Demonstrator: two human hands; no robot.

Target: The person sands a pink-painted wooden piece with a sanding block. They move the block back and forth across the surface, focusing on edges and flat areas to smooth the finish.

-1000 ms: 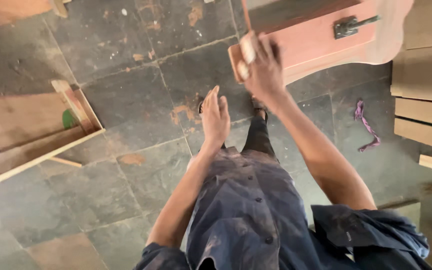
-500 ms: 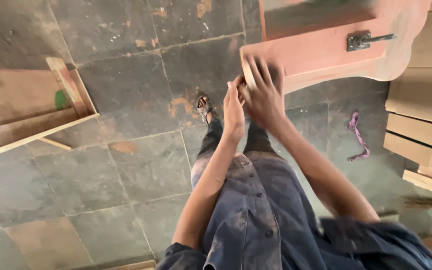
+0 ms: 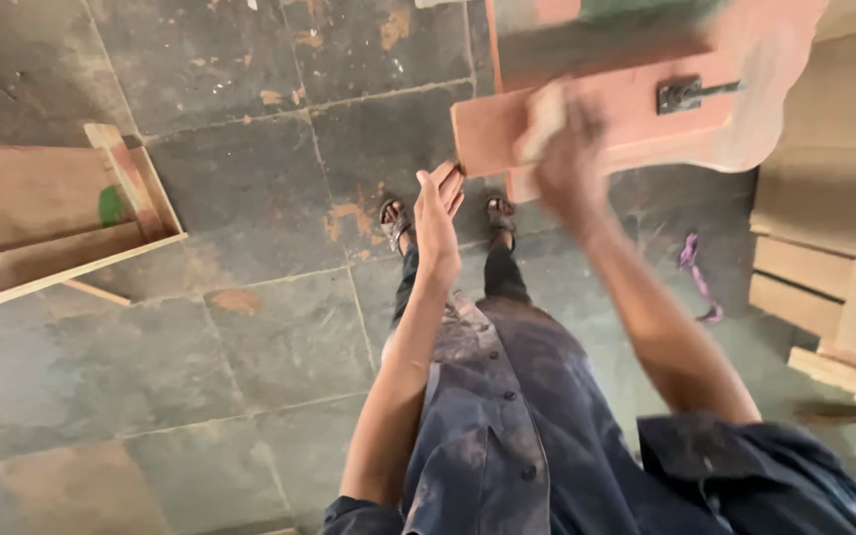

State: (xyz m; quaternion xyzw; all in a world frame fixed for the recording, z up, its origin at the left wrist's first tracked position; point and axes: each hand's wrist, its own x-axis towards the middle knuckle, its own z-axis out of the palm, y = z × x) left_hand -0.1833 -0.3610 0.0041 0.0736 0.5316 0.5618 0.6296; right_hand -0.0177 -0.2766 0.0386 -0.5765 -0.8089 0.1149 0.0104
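Pink-painted curved wooden panel [image 3: 646, 109] sits up ahead, long axis running left-right. Right hand [image 3: 569, 149] presses a pale sanding block [image 3: 545, 117] on it; open left hand [image 3: 438, 213] hovers just below its left end.

Pale sanding block [image 3: 545, 117] (blurred) pressed flat against reddish-pink wooden panel [image 3: 636, 109]; panel upright.

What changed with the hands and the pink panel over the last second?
The right hand with its pale block stayed on the pink panel, now motion-blurred. The left hand rose from beside the body and now hangs open by the panel's corner, fingertips at its edge. The wooden frame and the purple scrap on the floor stayed put.
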